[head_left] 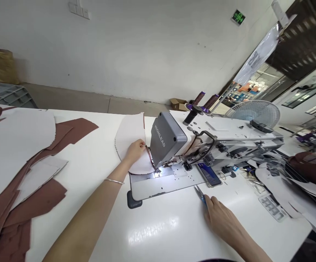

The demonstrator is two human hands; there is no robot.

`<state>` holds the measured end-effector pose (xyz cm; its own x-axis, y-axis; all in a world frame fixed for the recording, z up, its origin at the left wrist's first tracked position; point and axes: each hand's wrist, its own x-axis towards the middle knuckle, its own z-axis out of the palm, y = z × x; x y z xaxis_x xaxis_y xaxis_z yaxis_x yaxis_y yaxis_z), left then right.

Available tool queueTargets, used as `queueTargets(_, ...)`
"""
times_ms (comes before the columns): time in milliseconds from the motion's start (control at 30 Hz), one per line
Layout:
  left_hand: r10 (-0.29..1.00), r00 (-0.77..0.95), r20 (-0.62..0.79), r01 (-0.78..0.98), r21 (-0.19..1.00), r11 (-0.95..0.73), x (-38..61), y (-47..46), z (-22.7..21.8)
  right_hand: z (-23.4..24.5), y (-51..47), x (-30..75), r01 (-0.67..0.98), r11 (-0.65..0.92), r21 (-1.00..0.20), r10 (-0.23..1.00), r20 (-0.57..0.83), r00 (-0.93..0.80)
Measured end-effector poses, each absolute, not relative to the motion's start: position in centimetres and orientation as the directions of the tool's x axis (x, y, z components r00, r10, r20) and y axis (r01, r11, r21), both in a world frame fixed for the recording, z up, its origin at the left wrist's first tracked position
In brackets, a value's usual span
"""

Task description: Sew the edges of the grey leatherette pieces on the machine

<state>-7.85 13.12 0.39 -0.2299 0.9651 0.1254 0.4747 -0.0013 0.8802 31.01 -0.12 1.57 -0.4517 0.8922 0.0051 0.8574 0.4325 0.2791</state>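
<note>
In the head view, the dark grey end cover of a white and grey metal sewing machine (169, 137) reads "HIGHLEAD" in pale capitals; a green sign (238, 16) on the wall shows a running-figure symbol; the lettering on a clear plastic sheet (258, 56) at upper right is too slanted and blurred to read.

An off-white, curved, flat panel (127, 133) with a finely notched left edge and a thin brown right edge lies on the glossy white table (98, 214), its near end reaching the lit needle area; the left hand (135, 150), below a thin silver-coloured bangle (114, 180), has thumb and fingertips drawn together in a pinch on the panel's brown edge, just beside the end cover.

The right hand (219, 214) is curled round blue-handled metal snips (200, 195), their pointed blades slightly parted near the smooth metal bed plate (171, 185); a dark-screened phone (210, 174) lies just beyond them.

Smooth reddish-brown pieces (77, 133) and a large off-white piece (18, 134) overlap at left; two brown thread cones (205, 101) with purple bases rise above the machine.
</note>
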Motion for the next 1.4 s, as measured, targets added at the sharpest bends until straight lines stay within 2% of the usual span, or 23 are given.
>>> queueTargets(67, 0.957, -0.249, 0.152, 0.397, 0.917, -0.042, -8.0, 12.7, 0.2, 1.5, -1.9, 30.1, 0.878, 0.470, 0.089, 0.876, 0.080, -0.477)
queueTargets(167, 0.936, -0.311, 0.165, 0.283, 0.956, -0.074, -8.3, 12.2, -0.1, 1.6, -4.9, 26.8, 0.805, 0.542, -0.241, 0.840, 0.178, -0.513)
queueTargets(233, 0.922, -0.353, 0.159, 0.213, 0.973, -0.086, -8.4, 11.9, -0.3, 1.9, -6.2, 23.3, 0.736, 0.589, -0.335, 0.808, 0.268, -0.525)
queueTargets(267, 0.915, -0.373, 0.154, 0.181, 0.979, -0.091, -8.5, 11.7, -0.4, 2.0, -6.3, 21.2, 0.725, 0.604, -0.330, 0.794, 0.323, -0.515)
queueTargets(333, 0.900, -0.411, 0.145, 0.123, 0.987, -0.103, -8.5, 11.5, -0.5, 2.2, -5.7, 16.7, 0.789, 0.555, -0.261, 0.783, 0.484, -0.391)
queueTargets(400, 0.885, -0.447, 0.134, 0.069, 0.991, -0.115, -8.6, 11.4, -0.4, 2.2, -4.1, 12.2, 0.854, 0.480, -0.198, 0.795, 0.510, -0.328)
queueTargets(500, 0.866, -0.487, 0.108, -0.013, 0.991, -0.131, -8.7, 11.1, 0.0, 2.3, -1.4, 6.7, 0.921, 0.339, -0.193, 0.856, 0.469, -0.217)
queueTargets(600, 0.858, -0.509, 0.071, -0.091, 0.986, -0.136, -8.8, 10.9, 0.5, 2.4, 0.2, 3.6, 0.959, 0.175, -0.222, 0.926, 0.368, -0.084)
queueTargets(700, 0.856, -0.516, 0.043, -0.144, 0.980, -0.136, -8.9, 10.7, 0.7, 2.4, 0.6, 2.5, 0.981, 0.088, -0.171, 0.967, 0.251, -0.043)
queueTargets(800, 0.854, -0.519, 0.028, -0.166, 0.977, -0.133, -8.9, 10.6, 0.9, 2.3, 0.9, 2.0, 0.990, 0.098, -0.104, 0.977, 0.201, -0.075)
queueTargets(1067, 0.844, -0.537, 0.011, -0.169, 0.978, -0.120, -8.9, 10.5, 0.9, 3.6, 3.3, -0.7, 0.989, 0.143, -0.025, 0.959, 0.252, -0.132)
queueTargets(1400, 0.840, -0.543, 0.014, -0.172, 0.977, -0.128, -9.0, 11.0, 0.4, 3.8, 6.0, -2.0, 0.998, 0.052, -0.019, 0.977, 0.207, -0.047)
